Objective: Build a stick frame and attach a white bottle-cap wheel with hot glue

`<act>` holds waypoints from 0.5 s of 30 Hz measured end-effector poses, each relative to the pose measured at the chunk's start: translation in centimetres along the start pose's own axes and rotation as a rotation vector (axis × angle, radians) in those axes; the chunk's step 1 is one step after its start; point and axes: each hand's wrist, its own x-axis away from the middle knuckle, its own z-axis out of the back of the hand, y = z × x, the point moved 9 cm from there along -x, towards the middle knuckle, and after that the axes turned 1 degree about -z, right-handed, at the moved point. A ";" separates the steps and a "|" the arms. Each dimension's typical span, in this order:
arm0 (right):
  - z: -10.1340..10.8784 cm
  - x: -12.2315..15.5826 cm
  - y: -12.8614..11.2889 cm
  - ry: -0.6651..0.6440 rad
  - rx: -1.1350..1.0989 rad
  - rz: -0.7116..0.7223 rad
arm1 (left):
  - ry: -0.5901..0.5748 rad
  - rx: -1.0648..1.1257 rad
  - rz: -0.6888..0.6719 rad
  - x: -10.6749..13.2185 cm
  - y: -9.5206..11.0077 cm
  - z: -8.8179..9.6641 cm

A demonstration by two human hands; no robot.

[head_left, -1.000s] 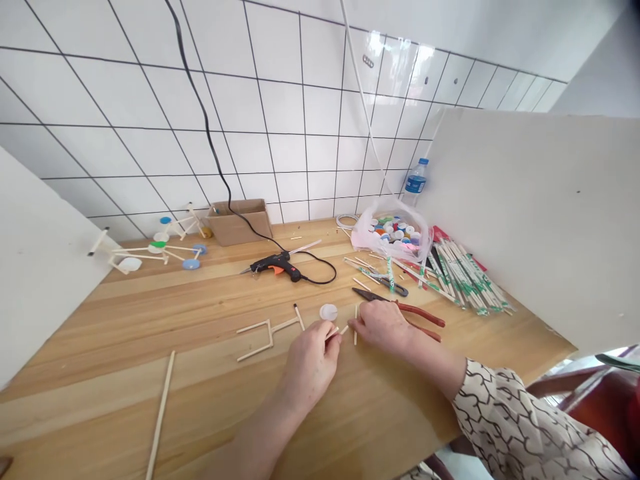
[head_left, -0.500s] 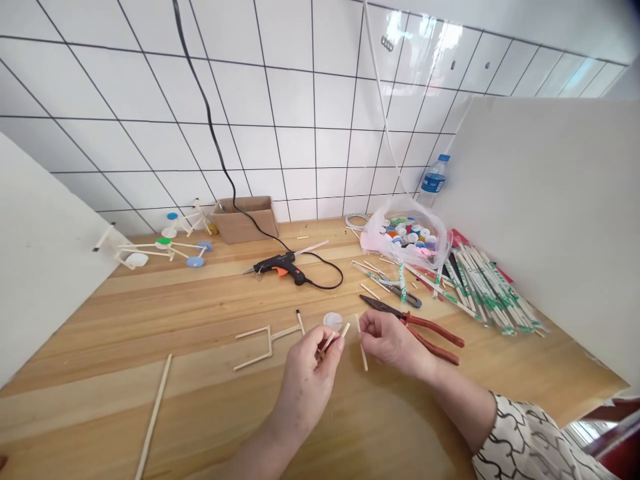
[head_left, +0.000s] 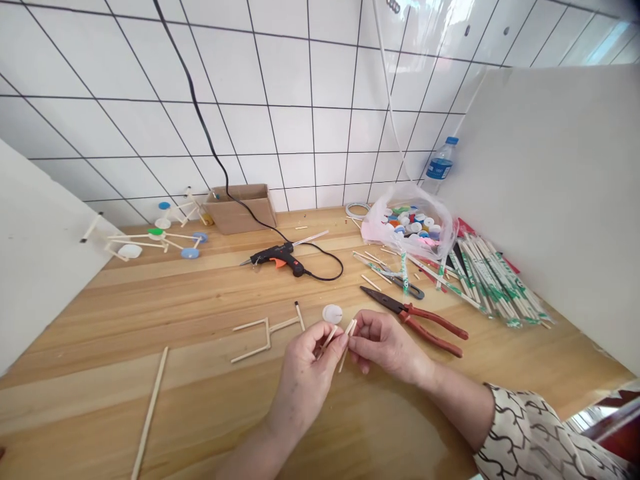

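While the left hand (head_left: 305,377) pinches a short stick (head_left: 327,343) and the right hand (head_left: 385,345) another short stick (head_left: 345,345) in narrowly closed fingers (head_left: 363,340), both sticks sit close together just left of the pliers (head_left: 415,322), above the tabletop (head_left: 200,300), with a stick frame (head_left: 265,337) farther left.

White square ceramic tiles (head_left: 280,113) with dark grout lines cover the back wall, and daylight leaves a bright glare (head_left: 450,20) on the upper right tiles. A black power cable (head_left: 196,113) and a white cable (head_left: 385,87) run down the wall. Plain white panels stand at both ends, the left panel (head_left: 35,267) and the right panel (head_left: 550,200) angled in toward the wall. Between them runs a honey-toned wooden countertop (head_left: 100,320). At the lower right corner, a dark red piece of furniture (head_left: 620,433) shows, too cut off to identify.
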 end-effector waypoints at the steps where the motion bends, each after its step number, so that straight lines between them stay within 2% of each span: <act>1: 0.0 0.0 0.0 0.002 0.000 -0.005 | -0.001 0.000 0.002 0.0 0.0 0.0; 15: 0.1 0.1 -0.2 0.015 -0.059 0.054 | 0.008 0.020 0.030 0.1 0.6 0.4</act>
